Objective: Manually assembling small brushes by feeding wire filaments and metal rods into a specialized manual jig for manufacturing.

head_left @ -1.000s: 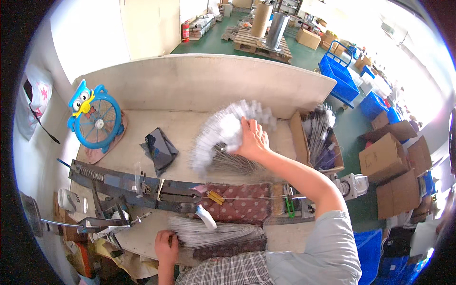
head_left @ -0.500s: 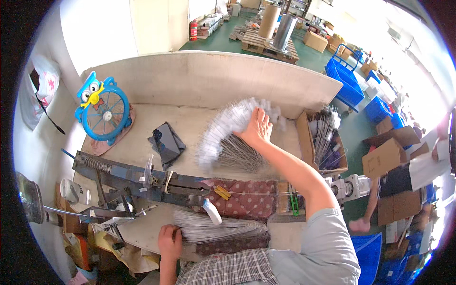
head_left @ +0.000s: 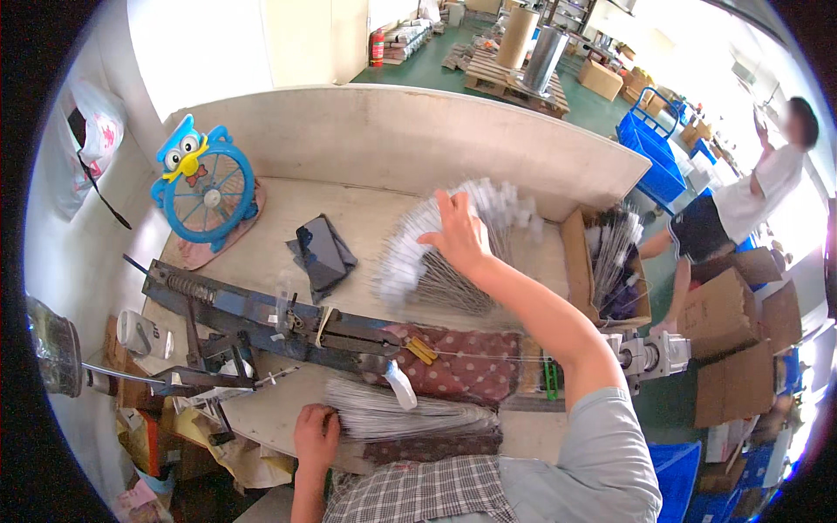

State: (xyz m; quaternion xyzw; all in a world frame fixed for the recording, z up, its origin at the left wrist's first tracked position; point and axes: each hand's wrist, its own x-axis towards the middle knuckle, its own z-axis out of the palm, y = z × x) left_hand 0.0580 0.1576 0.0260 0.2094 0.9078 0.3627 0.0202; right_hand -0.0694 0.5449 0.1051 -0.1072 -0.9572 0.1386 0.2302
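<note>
My right hand [head_left: 460, 237] is over the fanned-out pile of thin wire-stemmed brushes [head_left: 410, 248] with white tufted ends, fingers apart, nothing visibly held. Whether its fingertips touch the tufts is hard to see. Down at the near left, my left hand [head_left: 316, 434] has curled fingers at the left ends of a bundle of silver wires [head_left: 401, 418]. What its fingertips hold, if anything, is too small to make out. The wires lie on a dotted brown cloth [head_left: 436, 449]. Just above them are a white bottle-like piece [head_left: 401, 385] and yellow-handled pliers [head_left: 421, 350].
A dark metal bench device [head_left: 261, 309] runs across the table, with a chuck-like fitting [head_left: 645, 356] at right. Behind it sit a blue cartoon fan [head_left: 209, 196] and a dark phone on a pouch [head_left: 324, 253]. A cardboard box [head_left: 580, 261] holds more brushes. Another person [head_left: 741, 205] stands at right.
My right hand's fingers have lifted and spread over the brushes. The view has shifted, so the table appears farther right. The other person has come more fully into view, upright.
</note>
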